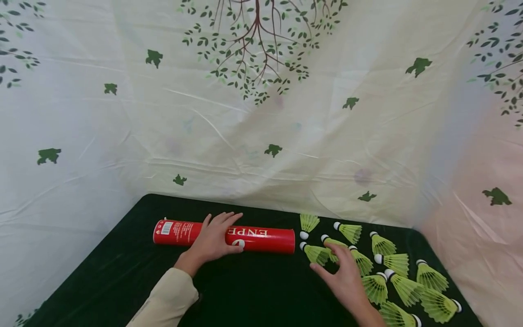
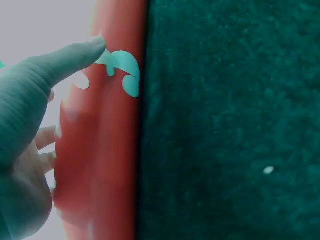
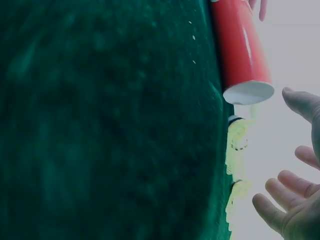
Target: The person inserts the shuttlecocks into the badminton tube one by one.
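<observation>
A red tube with white lettering lies on its side across the dark green table. My left hand is over its middle, fingers spread past the far side and thumb along the near side; in the left wrist view the thumb overlaps the red tube wall. The tube's right end looks pale in the right wrist view. My right hand hovers among yellow-green shuttlecocks, thumb and fingers apart with nothing between them. Nearest to it are a shuttlecock left of the fingers and another partly hidden behind the fingertips.
Several more shuttlecocks, such as one at the back and one at the front right, lie scattered over the table's right side. Pale fabric printed with leaves and branches rises behind the dark green tabletop.
</observation>
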Demonstrator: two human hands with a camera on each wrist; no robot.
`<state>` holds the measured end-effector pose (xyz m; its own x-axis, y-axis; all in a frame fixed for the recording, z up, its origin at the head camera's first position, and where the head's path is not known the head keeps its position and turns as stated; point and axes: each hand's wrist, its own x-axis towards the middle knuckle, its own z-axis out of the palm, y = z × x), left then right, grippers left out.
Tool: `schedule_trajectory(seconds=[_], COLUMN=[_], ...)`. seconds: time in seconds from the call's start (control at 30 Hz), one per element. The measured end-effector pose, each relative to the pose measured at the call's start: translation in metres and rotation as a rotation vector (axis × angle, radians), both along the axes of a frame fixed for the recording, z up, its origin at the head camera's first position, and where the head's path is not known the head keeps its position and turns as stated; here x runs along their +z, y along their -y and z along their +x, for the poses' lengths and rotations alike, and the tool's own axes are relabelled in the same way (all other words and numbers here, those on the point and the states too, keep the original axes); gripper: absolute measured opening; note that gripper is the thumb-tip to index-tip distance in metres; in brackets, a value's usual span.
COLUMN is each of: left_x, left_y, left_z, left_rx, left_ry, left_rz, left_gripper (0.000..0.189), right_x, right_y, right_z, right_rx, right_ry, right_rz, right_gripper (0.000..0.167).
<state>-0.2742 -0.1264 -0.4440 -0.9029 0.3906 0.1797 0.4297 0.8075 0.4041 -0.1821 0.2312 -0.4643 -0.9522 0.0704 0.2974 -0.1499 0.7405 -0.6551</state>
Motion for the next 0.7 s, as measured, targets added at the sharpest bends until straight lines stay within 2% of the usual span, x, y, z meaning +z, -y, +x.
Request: schedule_trajectory(seconds=[0.13, 0.3, 0.47, 0.7], left_x=[-0.004, -0.006, -0.010, -0.013], left_y=[-0.003, -0.005, -0.007, -0.004], left_z=[-0.001, -0.003, -0.004, -0.004], left_rx=[0.010, 0.015, 0.013, 0.023], left_ry=[0.016, 0.003, -0.004, -0.030], left_rz=[-0.053, -0.088, -0.120, -0.134], left_gripper=[0.091, 0.087, 0.083, 0.081], right_x=[-0.001, -0.001, -0.003, -0.006], right_y=[0.003, 0.002, 0.000, 0.002], right_z=[-0.003, -0.010, -0.013, -0.015], right_rx=[-0.003, 0.000, 0.009, 0.010], right_ry=[-0.031, -0.054, -0.019, 0.031], right_rz=[0.029, 0.096, 0.166, 0.203], right_gripper=[0.065, 0.060, 0.057, 0.053])
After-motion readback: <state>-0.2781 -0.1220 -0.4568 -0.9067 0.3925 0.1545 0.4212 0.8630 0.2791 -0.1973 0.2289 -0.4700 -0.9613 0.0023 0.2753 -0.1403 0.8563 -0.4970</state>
